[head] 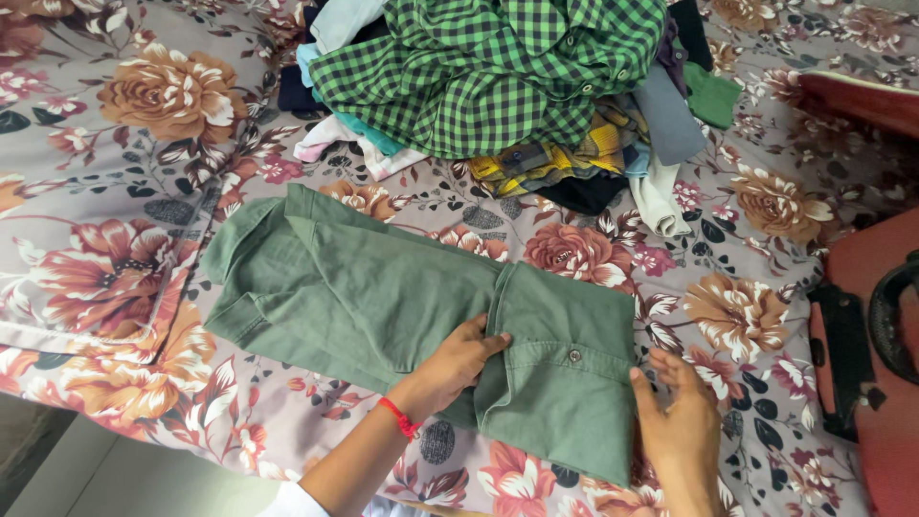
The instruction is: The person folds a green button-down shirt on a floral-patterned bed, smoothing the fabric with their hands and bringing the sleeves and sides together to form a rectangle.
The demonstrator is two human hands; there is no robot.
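Two flat, empty hands — left hand (458, 362), right hand (682, 429) — press a folded green shirt (383, 297) on the floral bedsheet (124, 144)

Olive green shirt (383, 297), plain. Bedsheet (115, 172) under it: grey, pink/orange/maroon floral. Above shirt: green-black checked shirt (479, 77), yellow plaid cloth (574, 153). Right of shirt: red bag (881, 402).

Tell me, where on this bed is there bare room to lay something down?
The floral bedsheet lies bare left of the clothes pile and above the green shirt. Another bare patch sits between that shirt and the red suitcase. The top middle is crowded. Left hand and right hand occupy the shirt.
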